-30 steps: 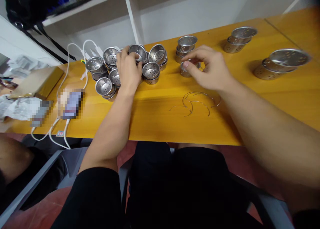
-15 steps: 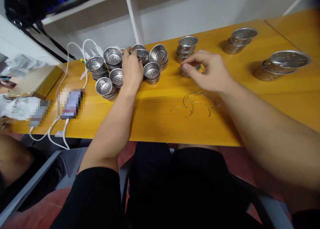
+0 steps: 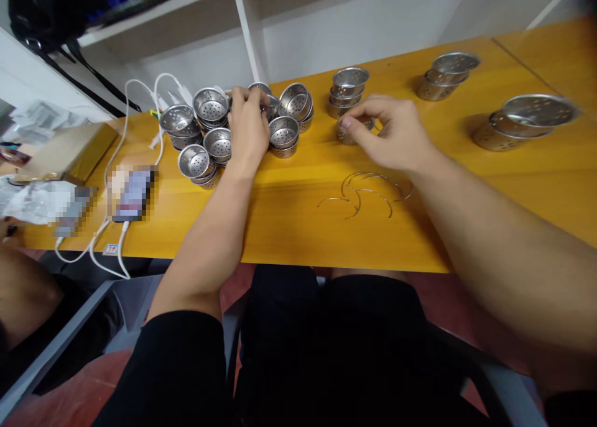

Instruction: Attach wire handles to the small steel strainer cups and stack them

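My left hand (image 3: pixel 248 123) reaches into a cluster of perforated metal cups, its fingers closed on the side of one small metal cup (image 3: pixel 272 106) that looks tilted. The fingertips are partly hidden. Around it stand stacked cups, among them a cup (image 3: pixel 211 105) on the left and a two-cup stack (image 3: pixel 284 135) on the right. My right hand (image 3: pixel 394 132) pinches the rim of another perforated cup (image 3: pixel 349 136), which rests on the table in front of a taller stack (image 3: pixel 349 82). Thin curved wires (image 3: pixel 359 197) lie below my right hand.
Two more cup stacks stand at the right, one farther back (image 3: pixel 441 82) and one nearer (image 3: pixel 506 128). To the left lie a phone (image 3: pixel 135 194) with white cables and a cardboard box (image 3: pixel 69 153). A shelf (image 3: pixel 298 48) borders the back. Another person's arm (image 3: pixel 28 290) shows at left.
My left hand has shifted slightly, and the cup at its fingers has tilted and moved a little to the right. My right hand and its cup have stayed nearly still.
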`<state>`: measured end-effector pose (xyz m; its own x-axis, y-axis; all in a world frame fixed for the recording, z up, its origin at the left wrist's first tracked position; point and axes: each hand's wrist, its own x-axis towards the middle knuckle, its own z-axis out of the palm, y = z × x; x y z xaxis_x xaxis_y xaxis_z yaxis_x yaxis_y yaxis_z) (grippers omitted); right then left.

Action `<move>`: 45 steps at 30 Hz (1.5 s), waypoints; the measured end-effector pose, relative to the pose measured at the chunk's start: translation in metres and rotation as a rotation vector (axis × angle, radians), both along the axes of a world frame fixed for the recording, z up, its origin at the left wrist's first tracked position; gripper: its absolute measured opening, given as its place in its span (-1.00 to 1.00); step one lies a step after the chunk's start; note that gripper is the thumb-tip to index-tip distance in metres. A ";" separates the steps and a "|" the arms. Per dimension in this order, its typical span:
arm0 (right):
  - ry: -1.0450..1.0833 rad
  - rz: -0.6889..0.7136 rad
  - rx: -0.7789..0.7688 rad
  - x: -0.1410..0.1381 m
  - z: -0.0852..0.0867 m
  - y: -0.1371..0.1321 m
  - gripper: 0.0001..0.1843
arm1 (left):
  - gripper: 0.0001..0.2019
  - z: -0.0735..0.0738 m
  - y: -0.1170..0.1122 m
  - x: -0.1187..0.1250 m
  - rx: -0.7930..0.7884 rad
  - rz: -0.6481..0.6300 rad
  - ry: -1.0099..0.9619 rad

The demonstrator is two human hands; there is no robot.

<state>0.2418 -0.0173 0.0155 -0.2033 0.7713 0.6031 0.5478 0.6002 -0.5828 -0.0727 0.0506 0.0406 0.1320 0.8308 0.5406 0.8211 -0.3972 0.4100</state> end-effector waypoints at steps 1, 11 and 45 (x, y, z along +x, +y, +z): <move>0.018 -0.025 0.013 0.001 -0.001 0.002 -0.57 | -0.52 0.000 -0.001 0.001 -0.020 -0.001 0.000; 0.075 -0.287 0.015 0.023 -0.012 0.028 -0.81 | -0.80 0.006 -0.011 0.011 -0.071 0.097 0.043; -0.471 0.111 -0.510 0.033 0.033 -0.010 -0.62 | 0.08 -0.106 -0.006 0.074 -0.255 -0.639 -0.268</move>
<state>0.2751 -0.0269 0.0487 -0.4484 0.8938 0.0000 0.7622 0.3824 -0.5223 0.0014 0.0449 -0.0652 0.5231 0.7400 0.4229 0.3199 -0.6303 0.7074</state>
